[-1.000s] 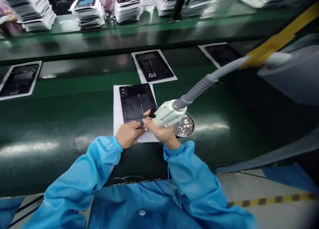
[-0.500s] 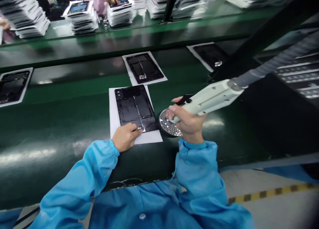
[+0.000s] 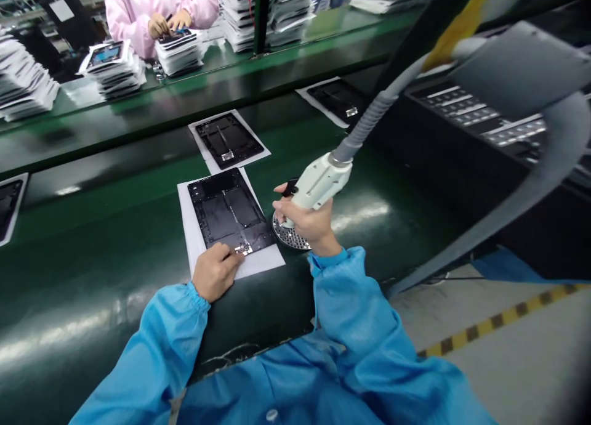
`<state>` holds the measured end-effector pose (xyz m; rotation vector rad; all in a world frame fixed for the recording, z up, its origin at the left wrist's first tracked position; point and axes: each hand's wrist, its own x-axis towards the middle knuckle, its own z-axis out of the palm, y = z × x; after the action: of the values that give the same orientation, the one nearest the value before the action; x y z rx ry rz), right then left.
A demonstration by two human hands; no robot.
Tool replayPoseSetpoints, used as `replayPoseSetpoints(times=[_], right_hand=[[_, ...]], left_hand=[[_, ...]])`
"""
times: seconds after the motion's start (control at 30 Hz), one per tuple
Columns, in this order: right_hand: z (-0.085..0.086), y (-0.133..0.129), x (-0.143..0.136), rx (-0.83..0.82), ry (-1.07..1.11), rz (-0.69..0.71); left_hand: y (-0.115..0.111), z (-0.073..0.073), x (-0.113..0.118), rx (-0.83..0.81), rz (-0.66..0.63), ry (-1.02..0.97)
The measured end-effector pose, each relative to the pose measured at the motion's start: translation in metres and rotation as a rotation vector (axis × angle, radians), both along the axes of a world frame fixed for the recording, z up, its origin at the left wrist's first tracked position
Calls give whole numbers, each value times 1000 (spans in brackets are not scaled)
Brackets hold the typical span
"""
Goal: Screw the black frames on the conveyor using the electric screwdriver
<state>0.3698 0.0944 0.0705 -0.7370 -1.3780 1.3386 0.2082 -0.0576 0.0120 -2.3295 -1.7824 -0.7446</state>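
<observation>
One black panel [image 3: 219,212] lies on a white sheet [image 3: 187,218]; at its six o'clock edge the left hand [image 3: 215,273] touches it with curled fingers, whether pinching I cannot tell. Toward four o'clock, the right hand [image 3: 313,223] wraps closed round a pale tool [image 3: 319,182] above a perforated metal dish [image 3: 295,239]

Perforated dish [image 3: 290,236]: one. Black panels [image 3: 217,218] [image 3: 236,143] [image 3: 335,95] [image 3: 6,208]: four, one just left of the dish, three farther off. White sheets [image 3: 258,263]: four, one beneath each panel. Pale handheld tool [image 3: 319,182]: one, at the dish. Stacks [image 3: 180,56]: at least five, beyond.
</observation>
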Motion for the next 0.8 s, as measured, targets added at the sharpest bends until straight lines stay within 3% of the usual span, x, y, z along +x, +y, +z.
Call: replayPoseSetpoints(times=[0.4, 0.8], right_hand=[[-2, -2, -1, -44, -78, 25], [-4, -2, -2, -39, -57, 37]], left_hand=[[3, 7, 0, 83, -20, -56], [2, 7, 0, 67, 33, -48]])
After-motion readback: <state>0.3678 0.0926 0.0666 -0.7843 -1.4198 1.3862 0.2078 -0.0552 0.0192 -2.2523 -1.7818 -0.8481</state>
